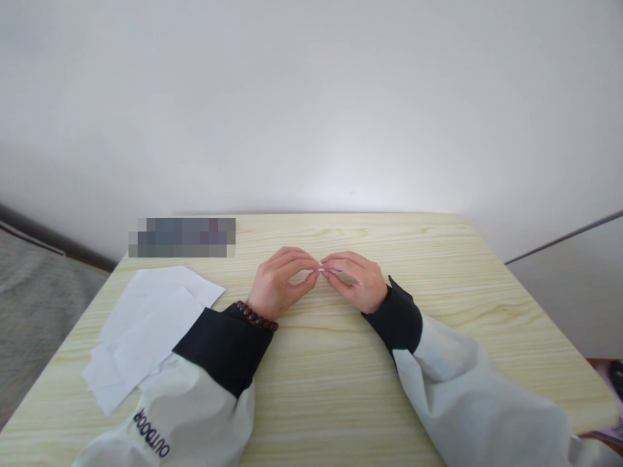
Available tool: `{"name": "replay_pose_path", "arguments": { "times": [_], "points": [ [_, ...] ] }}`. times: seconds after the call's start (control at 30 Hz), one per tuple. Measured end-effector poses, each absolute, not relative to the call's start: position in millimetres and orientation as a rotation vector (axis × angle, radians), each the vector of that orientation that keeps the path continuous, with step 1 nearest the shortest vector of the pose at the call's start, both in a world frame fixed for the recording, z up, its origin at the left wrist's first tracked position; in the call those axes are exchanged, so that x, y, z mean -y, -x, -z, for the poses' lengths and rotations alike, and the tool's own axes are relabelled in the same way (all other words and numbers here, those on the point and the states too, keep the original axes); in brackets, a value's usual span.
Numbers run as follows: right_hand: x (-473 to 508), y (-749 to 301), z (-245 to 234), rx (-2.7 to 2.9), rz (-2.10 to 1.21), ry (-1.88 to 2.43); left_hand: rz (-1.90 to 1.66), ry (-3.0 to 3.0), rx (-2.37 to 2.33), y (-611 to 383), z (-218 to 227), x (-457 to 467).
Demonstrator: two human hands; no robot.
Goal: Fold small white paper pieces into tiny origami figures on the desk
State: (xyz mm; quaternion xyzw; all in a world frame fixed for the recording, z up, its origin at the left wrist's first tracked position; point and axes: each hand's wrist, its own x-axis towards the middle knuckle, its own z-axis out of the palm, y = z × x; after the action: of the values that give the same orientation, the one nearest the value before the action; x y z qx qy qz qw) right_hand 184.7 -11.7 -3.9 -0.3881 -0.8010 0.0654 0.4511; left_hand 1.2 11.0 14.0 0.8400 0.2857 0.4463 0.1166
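Note:
Over the middle of the table, my left hand [283,280] and my right hand [356,279] meet at their fingertips. Thumb and fingers of each are pinched on a small white piece of paper [321,269], seen edge-on between them. Most of the piece is covered by the fingers, so its full shape is hidden. A bead bracelet circles my left wrist. Beside my left forearm lie several loose white paper sheets [150,324], overlapping and partly under the sleeve.
The light wood-grain table [331,389] ends against a white wall [311,110]. A pixelated dark rectangular item [187,238] lies at the back left. Grey fabric [43,305] shows past the table's left edge, and a dark object [617,376] sits beyond the right edge.

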Motion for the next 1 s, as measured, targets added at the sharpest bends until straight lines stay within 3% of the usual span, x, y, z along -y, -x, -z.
{"name": "replay_pose_path", "arguments": {
  "times": [0.43,1.0],
  "points": [
    [11.7,-185.4,2.5,2.051,-0.062,0.935,-1.277,-2.472,-0.788,-2.8,-13.1,-10.2],
    [13.5,-183.9,2.4,2.054,-0.169,0.994,-1.195,-2.439,-0.901,-2.2,-10.4,-9.0]
  ]
}}
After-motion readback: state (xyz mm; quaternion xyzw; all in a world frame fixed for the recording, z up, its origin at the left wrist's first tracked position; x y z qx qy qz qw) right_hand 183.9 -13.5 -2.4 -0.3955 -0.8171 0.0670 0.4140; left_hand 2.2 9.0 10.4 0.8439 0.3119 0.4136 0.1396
